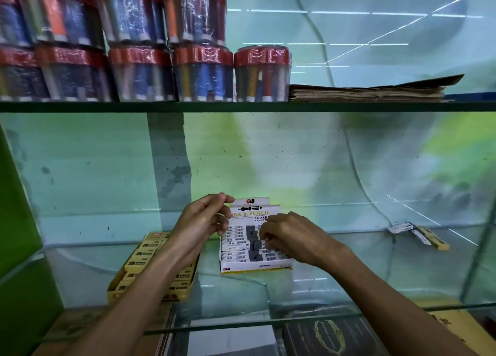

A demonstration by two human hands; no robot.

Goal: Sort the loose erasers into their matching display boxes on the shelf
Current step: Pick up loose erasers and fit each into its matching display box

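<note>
Head view, nearest first: dark books (316, 337) lie under the front edge of the cracked glass shelf (335, 286). On that shelf, at the left, sits the open yellow cardboard box of yellow 2B erasers (139, 272), partly hidden by the left forearm. Just to its right stands the white display box printed "INK & PENCIL ERASER" (255, 267), filled with rows of white-and-grey erasers. The right hand (291, 237) is curled down into this box, its fingertips pinching a white-sleeved eraser (264, 243) among the rows. The left hand (204, 221) grips the box's upright printed header flap, thumb and fingers on its left edge. Farther right, well apart, 2 loose yellow erasers in white sleeves (421, 235) lie on the glass. Above, the upper shelf carries red-lidded clear tubs of pens (204, 74) and a stack of brown paper (370, 91).
</note>
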